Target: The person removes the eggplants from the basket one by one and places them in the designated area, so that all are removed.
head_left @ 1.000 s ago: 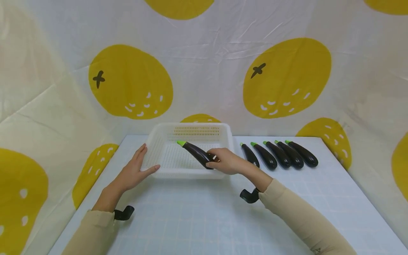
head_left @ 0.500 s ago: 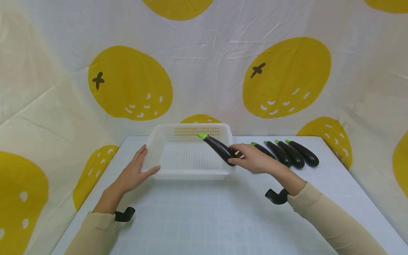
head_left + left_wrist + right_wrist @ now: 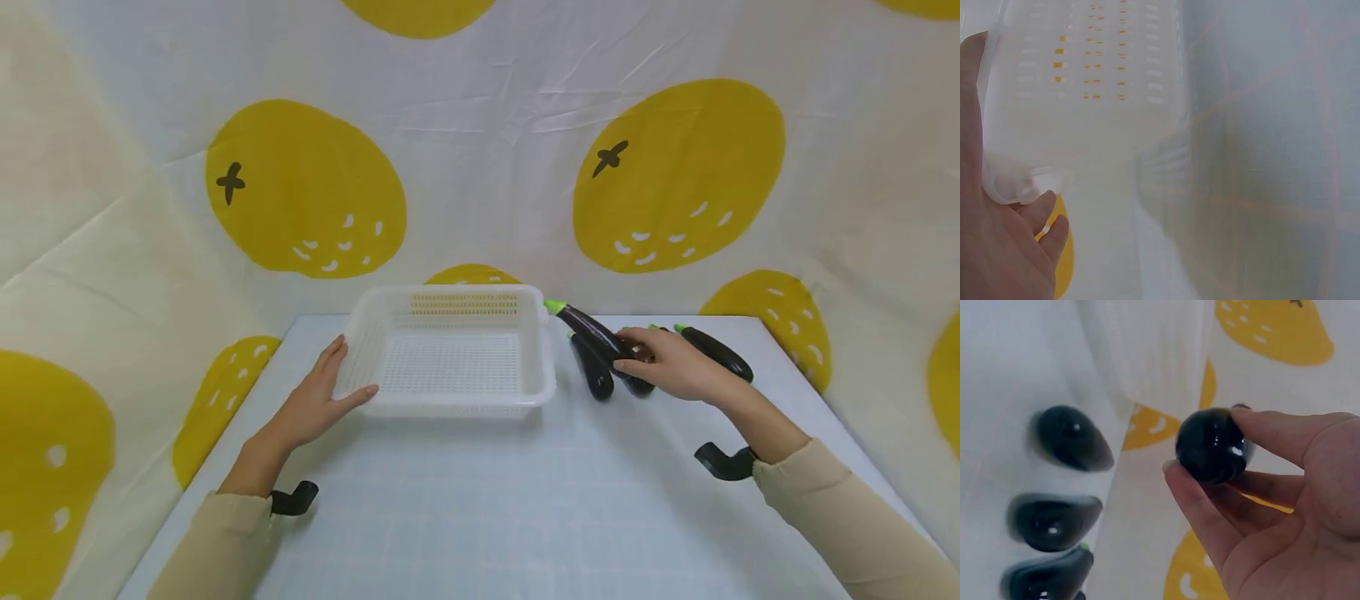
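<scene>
Purple eggplant point(image 3: 596, 333), unlabelled, in right hand point(image 3: 671, 367)

Count of items on the table

One white perforated basket point(image 3: 450, 354). Eggplants: in the head view four can be made out, one held point(image 3: 592, 333), one lying just left of it point(image 3: 592, 375), and two partly hidden behind the hand point(image 3: 716, 352); any further ones cannot be told. Two hands, left point(image 3: 315, 404) and right point(image 3: 671, 367).

A pale blue table point(image 3: 480, 500) with a faint grid of lines fills the foreground. A creased white cloth backdrop point(image 3: 495, 150) printed with large yellow fruit shapes point(image 3: 678, 179) encloses its far, left and right edges, evenly lit.
</scene>
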`<state>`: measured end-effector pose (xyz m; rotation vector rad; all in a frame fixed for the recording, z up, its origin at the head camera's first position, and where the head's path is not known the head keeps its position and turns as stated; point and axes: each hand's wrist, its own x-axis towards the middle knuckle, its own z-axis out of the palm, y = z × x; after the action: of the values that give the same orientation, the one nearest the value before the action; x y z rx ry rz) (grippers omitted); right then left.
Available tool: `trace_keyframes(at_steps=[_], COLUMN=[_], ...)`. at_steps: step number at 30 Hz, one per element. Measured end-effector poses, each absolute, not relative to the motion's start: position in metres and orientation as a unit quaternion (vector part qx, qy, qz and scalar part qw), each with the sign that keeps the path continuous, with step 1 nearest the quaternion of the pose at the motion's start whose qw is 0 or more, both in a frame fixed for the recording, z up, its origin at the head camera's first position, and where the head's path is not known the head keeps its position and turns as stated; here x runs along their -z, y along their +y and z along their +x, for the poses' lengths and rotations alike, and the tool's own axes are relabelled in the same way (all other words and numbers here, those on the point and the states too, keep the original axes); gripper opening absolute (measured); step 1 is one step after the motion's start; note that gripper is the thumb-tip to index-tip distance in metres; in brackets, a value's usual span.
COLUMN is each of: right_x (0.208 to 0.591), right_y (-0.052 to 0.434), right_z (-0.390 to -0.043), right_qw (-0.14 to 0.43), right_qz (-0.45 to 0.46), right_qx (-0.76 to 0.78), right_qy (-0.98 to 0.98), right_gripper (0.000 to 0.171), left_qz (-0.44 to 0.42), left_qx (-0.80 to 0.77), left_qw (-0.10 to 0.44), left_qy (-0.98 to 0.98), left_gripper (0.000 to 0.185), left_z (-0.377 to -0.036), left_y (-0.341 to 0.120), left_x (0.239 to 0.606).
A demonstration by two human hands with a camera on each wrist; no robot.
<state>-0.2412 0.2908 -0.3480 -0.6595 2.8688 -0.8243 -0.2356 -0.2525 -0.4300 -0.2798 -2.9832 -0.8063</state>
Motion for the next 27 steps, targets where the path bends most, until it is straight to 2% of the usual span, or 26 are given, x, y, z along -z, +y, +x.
trace_keyframes(at_steps=[10,18,27], right_x=[0.349,0.361,0.375], right_y=[0.36,0.417,0.467], right_z=[-0.254,-0.264,-0.27], right_qw=[0.03,0.037,0.069], right_qz=[-0.134,-0.084,-0.01], right_qx=[0.236,0.258,0.256], right_qy=[0.962,0.962,0.964], right_gripper=[0.061,0.056,0.068], left_qz=[-0.098,-0.105,-0.103], left_qx=[0.256,0.267,0.265], left_qw=[0.025,0.024,0.026], left_qy=[-0.961,-0.958,-0.958], left_gripper=[0.112,0.111,0.11], left_z=[-0.234,-0.231,-0.231], left_y=[-0.25,-0.247,-0.245], left_x=[0.428,0.428,0.426])
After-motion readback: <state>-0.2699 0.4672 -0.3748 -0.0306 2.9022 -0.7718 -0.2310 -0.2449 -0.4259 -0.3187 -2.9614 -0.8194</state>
